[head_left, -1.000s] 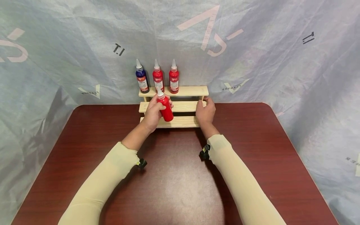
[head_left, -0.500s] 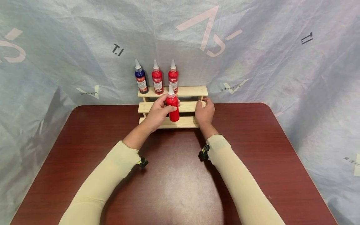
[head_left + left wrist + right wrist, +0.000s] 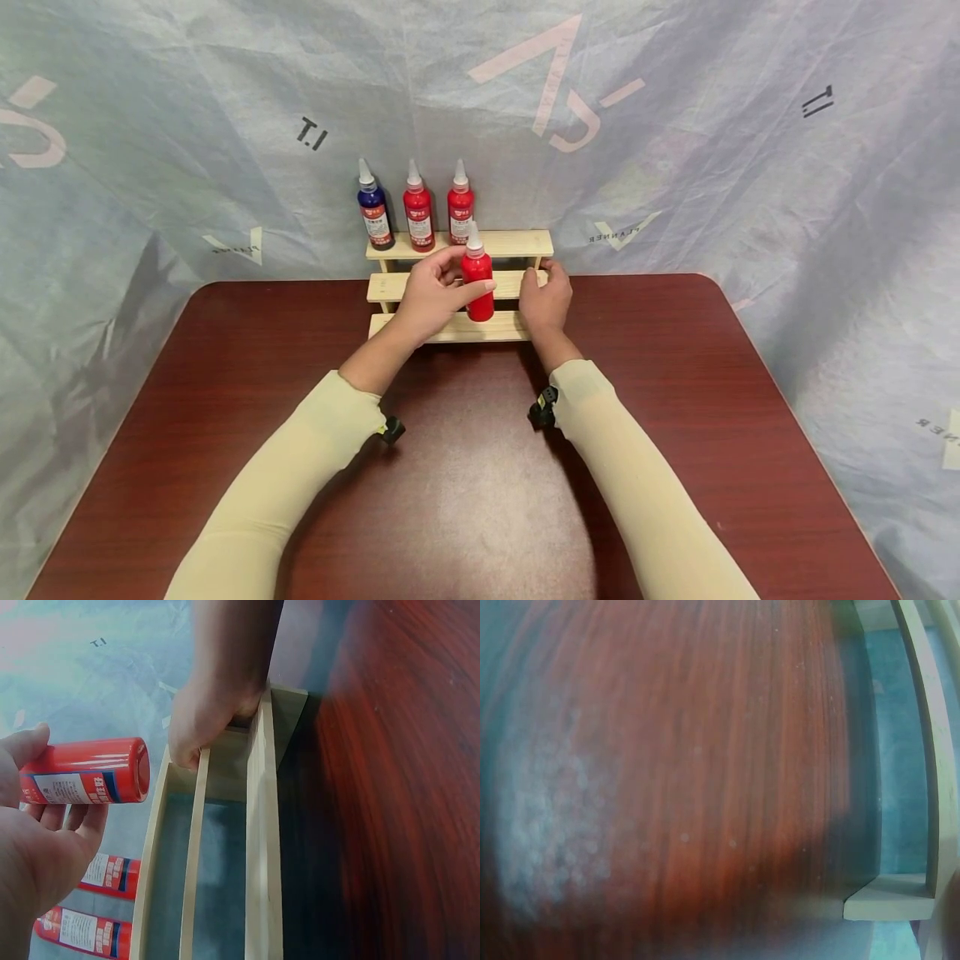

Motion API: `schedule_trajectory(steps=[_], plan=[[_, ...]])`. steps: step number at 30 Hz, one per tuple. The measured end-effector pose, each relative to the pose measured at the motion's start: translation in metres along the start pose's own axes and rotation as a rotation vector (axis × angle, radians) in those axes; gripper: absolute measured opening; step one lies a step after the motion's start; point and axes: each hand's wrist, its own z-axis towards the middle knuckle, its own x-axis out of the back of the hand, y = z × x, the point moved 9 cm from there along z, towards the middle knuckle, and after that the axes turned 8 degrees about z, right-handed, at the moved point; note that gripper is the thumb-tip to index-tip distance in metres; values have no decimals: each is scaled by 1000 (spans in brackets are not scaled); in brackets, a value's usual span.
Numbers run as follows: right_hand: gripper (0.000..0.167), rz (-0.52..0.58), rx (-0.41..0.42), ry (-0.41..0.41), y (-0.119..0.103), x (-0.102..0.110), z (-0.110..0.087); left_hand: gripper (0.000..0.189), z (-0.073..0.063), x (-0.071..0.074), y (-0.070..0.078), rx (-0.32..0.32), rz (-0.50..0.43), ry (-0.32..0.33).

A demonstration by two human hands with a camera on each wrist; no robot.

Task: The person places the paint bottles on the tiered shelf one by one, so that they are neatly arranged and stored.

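My left hand [image 3: 435,296] holds a red squeeze bottle [image 3: 480,287] with a white pointed nozzle, upright in front of the shelves, thumb across its near side. In the left wrist view the bottle [image 3: 90,771] shows a white and blue label and lies between thumb and fingers, apart from the wood. A three-tier wooden rack [image 3: 517,243] stands at the table's far edge. My right hand [image 3: 546,300] grips the rack's right end at the middle tier; in the left wrist view its fingers [image 3: 196,735] curl over the boards.
On the top tier stand a dark blue bottle [image 3: 377,218] at the left and two red bottles, one in the middle [image 3: 419,218] and one nearer the centre [image 3: 461,208]. Behind the rack hangs a grey printed sheet [image 3: 675,167]. The dark red table [image 3: 465,467] stretches out in front.
My left hand has carried the red bottle to the right along the rack, and the bottle has turned from tilted to upright. My right hand stays on the rack's end.
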Motion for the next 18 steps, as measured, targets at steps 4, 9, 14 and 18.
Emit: schedule_trajectory(steps=[4,9,14,18], plan=[[38,0,2,-4,0,0,0,55,3,-4,4,-42,9,28],[38,8,11,20,-1,3,1,55,7,-11,9,-103,61,63],[38,5,5,13,-1,3,2,54,9,-17,18,-193,150,113],[37,-3,-5,-3,1,0,0,55,11,-20,25,-272,242,154]])
